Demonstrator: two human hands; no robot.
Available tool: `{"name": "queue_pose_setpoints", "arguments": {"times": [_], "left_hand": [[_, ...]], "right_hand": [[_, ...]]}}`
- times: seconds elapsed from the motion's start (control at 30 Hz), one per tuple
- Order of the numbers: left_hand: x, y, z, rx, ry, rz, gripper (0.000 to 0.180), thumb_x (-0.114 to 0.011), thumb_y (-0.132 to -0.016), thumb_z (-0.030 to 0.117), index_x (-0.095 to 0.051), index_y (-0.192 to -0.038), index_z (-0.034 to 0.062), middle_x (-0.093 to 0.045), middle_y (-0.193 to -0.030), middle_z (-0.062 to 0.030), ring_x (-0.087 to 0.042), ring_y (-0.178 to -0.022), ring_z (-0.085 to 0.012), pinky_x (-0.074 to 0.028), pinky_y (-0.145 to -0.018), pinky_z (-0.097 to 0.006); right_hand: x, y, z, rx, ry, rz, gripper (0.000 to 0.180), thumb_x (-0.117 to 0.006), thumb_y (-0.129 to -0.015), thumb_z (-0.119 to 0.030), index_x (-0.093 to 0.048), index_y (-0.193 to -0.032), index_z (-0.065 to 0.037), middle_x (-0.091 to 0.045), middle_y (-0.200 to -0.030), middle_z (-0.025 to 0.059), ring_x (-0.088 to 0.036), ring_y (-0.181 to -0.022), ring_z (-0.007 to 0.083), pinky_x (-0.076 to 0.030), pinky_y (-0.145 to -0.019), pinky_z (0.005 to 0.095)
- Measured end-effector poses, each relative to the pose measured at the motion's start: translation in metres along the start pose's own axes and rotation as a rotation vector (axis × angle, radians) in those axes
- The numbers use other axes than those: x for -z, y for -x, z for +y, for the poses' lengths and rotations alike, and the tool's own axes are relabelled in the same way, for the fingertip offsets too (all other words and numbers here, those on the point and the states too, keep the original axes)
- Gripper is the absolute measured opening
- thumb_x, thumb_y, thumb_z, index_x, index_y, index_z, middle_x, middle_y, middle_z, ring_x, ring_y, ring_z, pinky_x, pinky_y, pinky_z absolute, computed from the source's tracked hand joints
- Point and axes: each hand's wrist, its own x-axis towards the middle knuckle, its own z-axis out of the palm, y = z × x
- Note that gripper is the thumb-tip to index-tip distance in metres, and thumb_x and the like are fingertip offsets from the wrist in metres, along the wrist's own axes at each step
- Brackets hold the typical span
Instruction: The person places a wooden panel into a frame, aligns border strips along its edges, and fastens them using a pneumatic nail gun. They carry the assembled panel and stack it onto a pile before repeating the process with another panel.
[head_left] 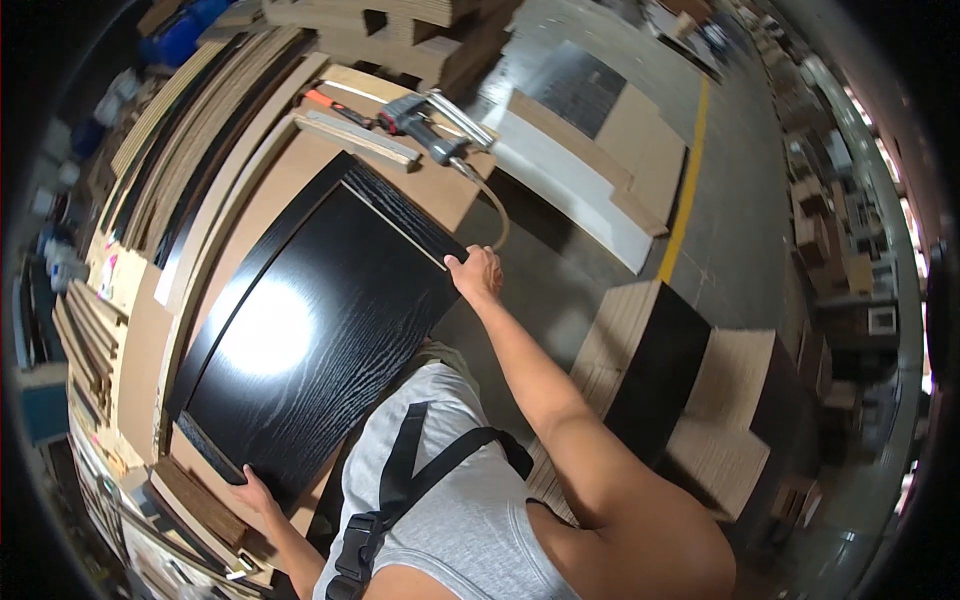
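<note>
A glossy black wood-grain panel [330, 300] lies on the workbench in front of me, with raised black strips along its far edge and both ends. A pale line shows beside the right-hand strip [395, 215]. My right hand [478, 272] is closed around the panel's right near corner, thumb on top. At the left near corner, my left hand [255, 492] grips the end of the left strip; its fingers below are hidden. Beyond the panel's right end rest a pneumatic nail gun [425, 128] with a hose, an orange-handled tool [338, 106] and a short wood strip [358, 140].
Long boards [205, 150] are stacked along the bench's far left side. Flat panels [590, 150] lie on the right, near a yellow floor line [688, 190]. Stacked boards [640, 350] stand close to my right arm. The air hose [497, 205] hangs off the bench.
</note>
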Motion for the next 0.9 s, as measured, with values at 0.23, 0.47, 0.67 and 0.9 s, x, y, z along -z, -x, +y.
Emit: {"name": "queue_pose_setpoints", "arguments": {"times": [0.23,0.47,0.67,0.9], "left_hand": [[0.013,0.002,-0.018,-0.19,-0.045,-0.03,0.088,-0.068,-0.089,0.052,-0.039,-0.143,-0.0109,-0.051,-0.137,-0.0337,-0.049,-0.126,-0.05,-0.038,-0.108,-0.055],[0.003,-0.025,-0.05,-0.266,-0.014,-0.043,0.083,-0.075,-0.085,0.05,-0.05,-0.129,-0.0156,-0.059,-0.122,-0.0359,-0.057,-0.112,-0.0518,-0.045,-0.099,-0.055],[0.015,-0.048,-0.043,-0.184,0.05,-0.119,0.087,-0.076,-0.08,0.06,-0.059,-0.11,-0.0205,-0.065,-0.105,-0.0375,-0.065,-0.092,-0.0485,-0.052,-0.087,-0.054],[0.026,-0.08,-0.032,-0.026,0.329,-0.567,0.099,-0.056,-0.086,0.076,-0.06,-0.125,-0.0151,-0.065,-0.124,-0.0269,-0.063,-0.11,-0.039,-0.047,-0.099,-0.042]], "right_hand": [[0.005,0.089,0.101,-0.135,-0.097,0.176,0.051,-0.079,-0.082,-0.039,-0.068,-0.119,-0.006,-0.062,-0.123,0.0165,-0.056,-0.121,0.0356,-0.047,-0.101,0.0485],[0.0,0.155,0.151,-0.421,-0.279,0.29,0.061,-0.082,-0.075,-0.044,-0.063,-0.12,-0.008,-0.057,-0.124,0.0165,-0.057,-0.117,0.0368,-0.049,-0.097,0.0481],[-0.06,0.154,0.183,-0.635,-0.787,0.27,0.078,-0.081,-0.081,-0.044,-0.045,-0.138,-0.005,-0.06,-0.128,0.016,-0.064,-0.111,0.0322,-0.06,-0.079,0.0534],[-0.045,0.156,0.182,-0.682,-1.108,0.076,0.063,-0.074,-0.089,-0.041,-0.048,-0.136,-0.008,-0.06,-0.131,0.0169,-0.065,-0.112,0.033,-0.059,-0.081,0.0561]]}}
